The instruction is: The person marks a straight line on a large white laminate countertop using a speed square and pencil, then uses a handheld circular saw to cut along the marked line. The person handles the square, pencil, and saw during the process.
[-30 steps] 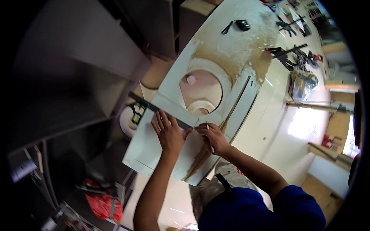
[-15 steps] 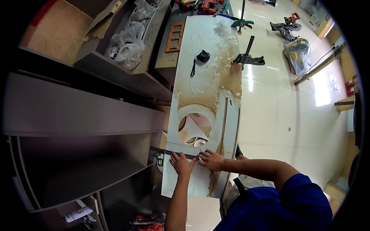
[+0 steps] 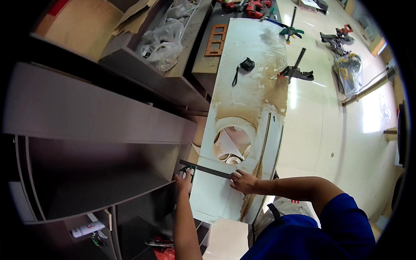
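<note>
A long white board [image 3: 210, 195] with a large round cutout lies before me, dusted with brown sawdust. Across it, just nearer than the cutout, runs a thin dark strip [image 3: 214, 171]. My right hand [image 3: 245, 181] has its fingertips closed at the strip's right end, resting on the board. At the board's left edge, my left hand [image 3: 183, 181] has its fingers around a small green tool [image 3: 192, 168], beside the strip's left end. The hand hides part of that tool, so its exact kind is unclear.
A black tape measure [image 3: 247, 64] lies farther up the board. Two bar clamps, one black [image 3: 297, 73] and one green [image 3: 291, 32], grip its right edge. Dark cabinets [image 3: 99, 112] stand at left. An orange template [image 3: 216, 40] and red power tools [image 3: 255, 8] lie beyond.
My left hand has left the strip's middle and moved left to the green tool at the board's edge. My right hand stays at the strip's right end. The whole view has shifted slightly.
</note>
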Demonstrator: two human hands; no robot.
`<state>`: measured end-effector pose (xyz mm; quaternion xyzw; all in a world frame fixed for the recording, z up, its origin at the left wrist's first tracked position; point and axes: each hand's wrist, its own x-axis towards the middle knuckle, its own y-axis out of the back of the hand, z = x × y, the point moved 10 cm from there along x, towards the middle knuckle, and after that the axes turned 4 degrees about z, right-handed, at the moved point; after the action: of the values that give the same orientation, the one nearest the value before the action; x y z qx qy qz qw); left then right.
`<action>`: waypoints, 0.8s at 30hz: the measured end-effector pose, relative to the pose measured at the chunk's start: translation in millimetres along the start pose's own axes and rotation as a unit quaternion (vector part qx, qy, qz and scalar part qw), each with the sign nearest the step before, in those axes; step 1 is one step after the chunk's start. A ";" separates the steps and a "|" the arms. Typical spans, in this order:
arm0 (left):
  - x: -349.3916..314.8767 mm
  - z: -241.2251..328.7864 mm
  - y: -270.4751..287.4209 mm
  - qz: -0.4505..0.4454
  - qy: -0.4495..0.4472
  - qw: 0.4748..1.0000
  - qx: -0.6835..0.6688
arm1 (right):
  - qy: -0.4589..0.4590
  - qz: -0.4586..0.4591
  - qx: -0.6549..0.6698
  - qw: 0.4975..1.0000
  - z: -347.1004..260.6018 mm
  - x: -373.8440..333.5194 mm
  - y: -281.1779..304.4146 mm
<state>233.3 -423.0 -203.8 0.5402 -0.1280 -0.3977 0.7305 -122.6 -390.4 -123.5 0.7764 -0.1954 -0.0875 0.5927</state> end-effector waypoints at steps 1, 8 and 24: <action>10.7 -16.5 -12.7 -0.064 0.037 0.997 -0.032 | -0.003 -0.005 -0.004 1.000 0.6 1.0 0.8; 16.3 2.0 -57.7 -0.177 -0.019 0.938 -0.298 | -0.001 -0.092 0.001 0.996 -3.1 8.3 -3.3; -71.4 -160.6 14.8 0.016 0.209 0.800 -0.562 | -0.257 0.203 0.307 0.894 62.2 30.7 97.4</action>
<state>292.4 -259.8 -234.9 0.1022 0.2649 -0.2655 0.9214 -137.1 -479.6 -45.1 0.8136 -0.5114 -0.0975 0.2587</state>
